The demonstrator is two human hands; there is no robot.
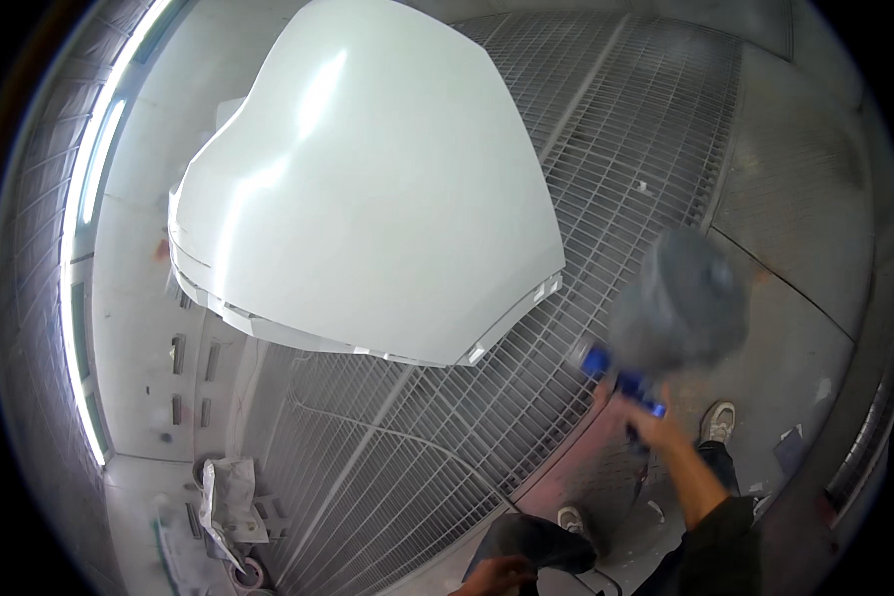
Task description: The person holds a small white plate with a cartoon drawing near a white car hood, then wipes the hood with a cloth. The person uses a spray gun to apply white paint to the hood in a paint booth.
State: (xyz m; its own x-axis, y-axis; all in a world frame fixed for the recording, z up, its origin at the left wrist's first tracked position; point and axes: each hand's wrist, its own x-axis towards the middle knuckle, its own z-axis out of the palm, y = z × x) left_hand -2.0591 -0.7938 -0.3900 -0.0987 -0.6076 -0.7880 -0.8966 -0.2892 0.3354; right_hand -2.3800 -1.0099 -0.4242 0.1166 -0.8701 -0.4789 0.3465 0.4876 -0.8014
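My right hand [654, 425] is closed round the handle of a blue spray gun [638, 387] with a large grey cup [680, 303] on top. The cup is smeared by motion. The gun's nozzle end faces left, toward a glossy white car hood [377, 189], and stays apart from it. The hood lies raised above the floor grating, its support hidden beneath it. At the lower edge, my left hand [502, 573] is low beside my leg with its fingers curled. Whatever it holds, if anything, is too dark to make out.
Metal floor grating [606, 199] runs under and around the hood. A thin hose [417, 434] crosses it toward my legs. Crumpled silvery sheeting [230, 502] and a roll of tape [250, 573] are at the lower left. Bright lamps [77, 248] line the left wall.
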